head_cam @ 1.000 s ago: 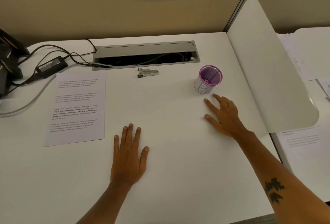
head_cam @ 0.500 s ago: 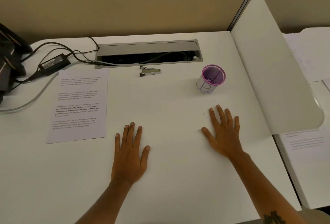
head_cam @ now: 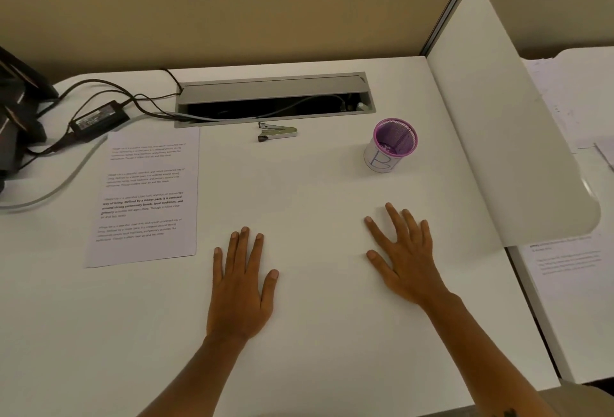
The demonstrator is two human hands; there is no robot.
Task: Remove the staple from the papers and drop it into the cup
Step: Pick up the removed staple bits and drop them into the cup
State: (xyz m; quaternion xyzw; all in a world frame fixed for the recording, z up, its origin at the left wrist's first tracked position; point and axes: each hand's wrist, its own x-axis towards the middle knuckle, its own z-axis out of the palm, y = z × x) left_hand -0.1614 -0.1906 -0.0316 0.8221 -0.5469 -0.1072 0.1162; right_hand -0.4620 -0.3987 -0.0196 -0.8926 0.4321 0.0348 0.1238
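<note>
The printed papers (head_cam: 144, 198) lie flat on the left of the white desk (head_cam: 305, 190); I cannot make out a staple on them. A small metal staple remover (head_cam: 277, 133) rests near the desk's back, just in front of the cable slot. The purple mesh cup (head_cam: 392, 144), wrapped in white paper marked "B", stands upright at the back right. My left hand (head_cam: 242, 287) lies palm down on the desk to the right of the papers, fingers apart, holding nothing. My right hand (head_cam: 405, 253) lies flat below the cup, also holding nothing.
An open grey cable slot (head_cam: 275, 99) runs along the back. A black power adapter (head_cam: 99, 119) and cables sit at the back left. A white divider panel (head_cam: 508, 124) borders the desk on the right, with more papers (head_cam: 564, 258) on the neighbouring desk.
My right hand has drawn back from beside the cup toward me and flattened on the desk. My left hand has stayed put.
</note>
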